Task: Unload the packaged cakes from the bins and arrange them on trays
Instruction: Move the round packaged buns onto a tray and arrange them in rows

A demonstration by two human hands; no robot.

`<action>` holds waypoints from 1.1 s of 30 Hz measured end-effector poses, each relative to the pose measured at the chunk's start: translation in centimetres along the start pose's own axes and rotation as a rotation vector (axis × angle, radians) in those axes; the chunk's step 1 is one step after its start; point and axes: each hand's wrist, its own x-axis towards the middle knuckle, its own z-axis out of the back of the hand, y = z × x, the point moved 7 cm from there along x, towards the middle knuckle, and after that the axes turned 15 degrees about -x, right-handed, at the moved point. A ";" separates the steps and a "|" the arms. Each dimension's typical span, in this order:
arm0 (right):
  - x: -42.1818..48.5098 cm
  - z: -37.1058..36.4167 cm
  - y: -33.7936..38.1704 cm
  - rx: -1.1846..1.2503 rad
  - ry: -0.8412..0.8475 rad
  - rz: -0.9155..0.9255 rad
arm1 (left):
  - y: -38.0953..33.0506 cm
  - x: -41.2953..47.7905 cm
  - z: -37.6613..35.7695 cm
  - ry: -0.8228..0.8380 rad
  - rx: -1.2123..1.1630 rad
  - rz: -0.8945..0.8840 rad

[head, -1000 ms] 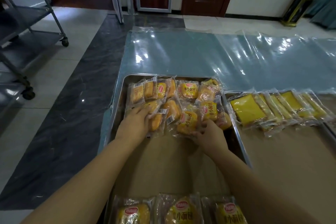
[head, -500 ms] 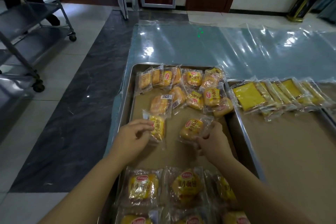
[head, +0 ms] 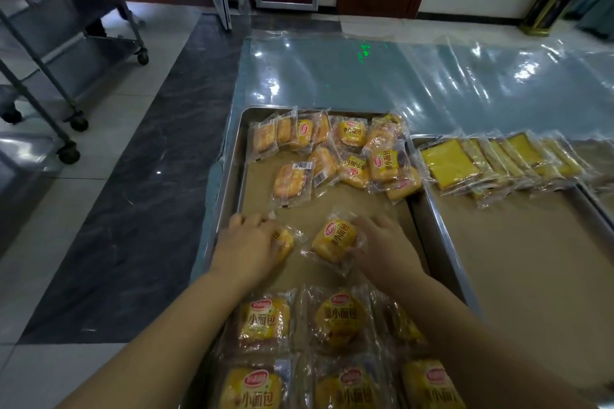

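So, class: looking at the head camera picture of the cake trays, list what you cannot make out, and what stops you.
- Pack under the left hand: the hand covers most of it, so its label is unreadable.
- Nearest row of packs: cut off by the bottom edge.
- Right tray: runs out past the right edge.
- Barcodes on the far pile: too small to read.
- Pack in the right hand: its far side is hidden.

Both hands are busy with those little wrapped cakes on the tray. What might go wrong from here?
1. The left hand covers its cake near the tray's left rim, so it may end up crooked or against the rim.
2. The right hand has only a side grip on a cake in slippery wrap; it could slip and land skewed.
3. The far pile overlaps loosely, so reaching in may scatter it.
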 end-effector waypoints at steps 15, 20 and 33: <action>0.0 -2.2 0.9 -0.192 0.112 -0.054 | 0.3 -1.2 -1.9 0.086 -0.172 -0.044; -0.6 -2.7 2.1 -0.146 0.106 -0.073 | 0.6 -2.2 -1.9 0.042 -0.188 -0.022; -0.9 0.7 0.0 -0.004 0.021 -0.075 | -1.7 -1.5 -0.2 -0.036 -0.209 -0.057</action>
